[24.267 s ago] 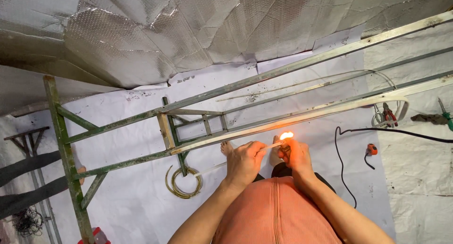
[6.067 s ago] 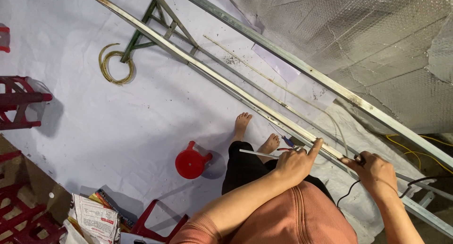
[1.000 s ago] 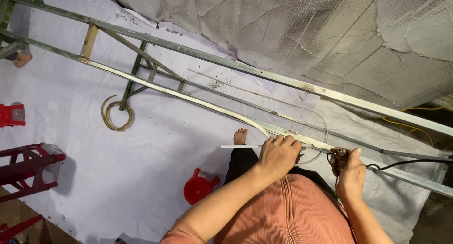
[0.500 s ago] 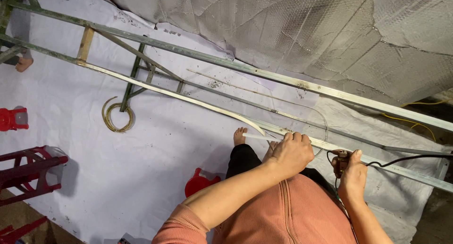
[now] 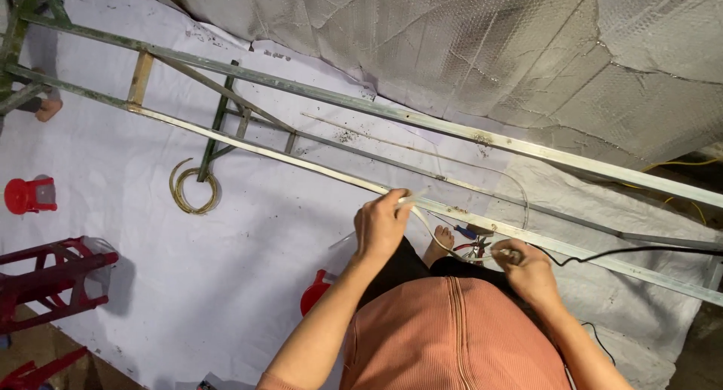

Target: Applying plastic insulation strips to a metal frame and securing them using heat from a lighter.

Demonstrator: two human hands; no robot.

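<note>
- The left hand has lifted a little up and to the left compared with half a second ago, and its fingers are closed around a thin white tube, pinching it near one end.
- The tube now curves in a loose bow from that grip down toward the right hand, where before it lay straighter along the rail.
- The right hand has hardly moved: it stays just in front of the rail, fingers curled shut on a small tool with a black cord trailing off to the right. What kind of tool it is I cannot tell.
- Judging from the bend, the tube is being drawn or fed between the two hands, close over the rail and the person's bare foot.
- The metal frame lies flat on the white sheet, with a coil of yellowish wire to the far left of the hands.
- Red stools stand at the left edge, well apart from the work.
</note>
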